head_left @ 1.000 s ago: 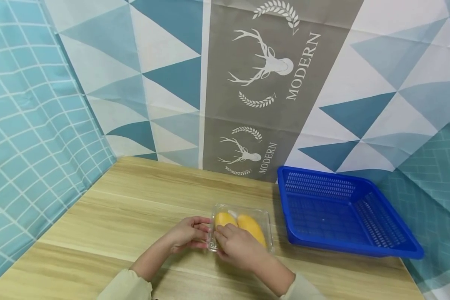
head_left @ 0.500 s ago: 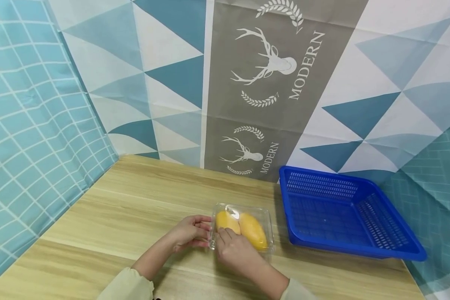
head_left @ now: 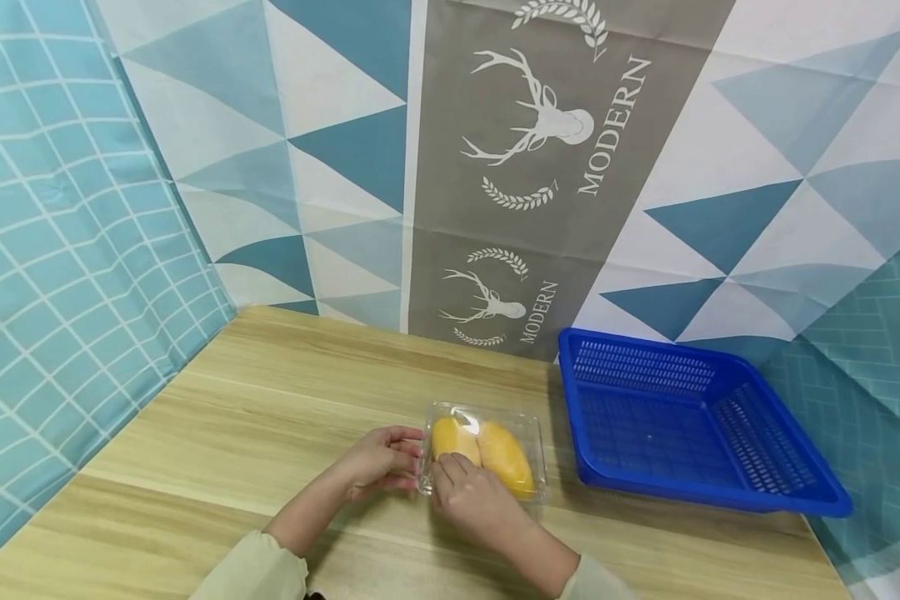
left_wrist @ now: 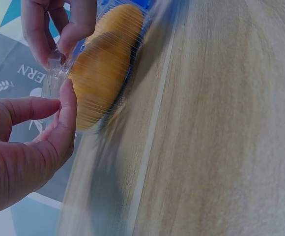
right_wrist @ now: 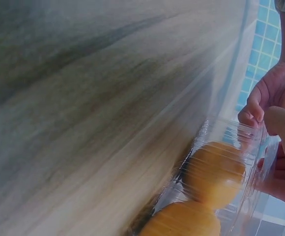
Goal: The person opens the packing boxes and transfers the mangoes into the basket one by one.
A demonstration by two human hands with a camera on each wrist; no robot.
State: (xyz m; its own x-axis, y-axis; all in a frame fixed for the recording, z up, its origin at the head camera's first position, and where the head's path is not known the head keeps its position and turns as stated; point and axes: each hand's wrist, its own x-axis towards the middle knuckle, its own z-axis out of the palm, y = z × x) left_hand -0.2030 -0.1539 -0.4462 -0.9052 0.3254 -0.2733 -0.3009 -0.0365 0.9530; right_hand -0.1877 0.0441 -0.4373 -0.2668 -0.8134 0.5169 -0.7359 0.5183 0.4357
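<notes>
Two yellow mangoes (head_left: 506,458) lie side by side in a clear plastic box (head_left: 537,442) on the table. At the box's left edge, my left hand (head_left: 378,463) pinches the rim between thumb and forefinger, as the left wrist view shows. My right hand (head_left: 476,500) is at the near left corner, partly covering that side of the box. Its thumb and fingers pinch the clear rim (left_wrist: 57,64) there. In the right wrist view, ribbed plastic walls surround the mangoes (right_wrist: 213,174). Whether the lid's edge is fully fastened cannot be made out.
A blue plastic basket (head_left: 645,479) with perforated sides stands to the right of the box, near the back wall. Patterned sheets (head_left: 345,158) hang behind and beside the wooden table (head_left: 270,400).
My right hand has drawn back slightly toward me, uncovering more of the left mango. My left hand stays at the box's left edge. The view shifted slightly.
</notes>
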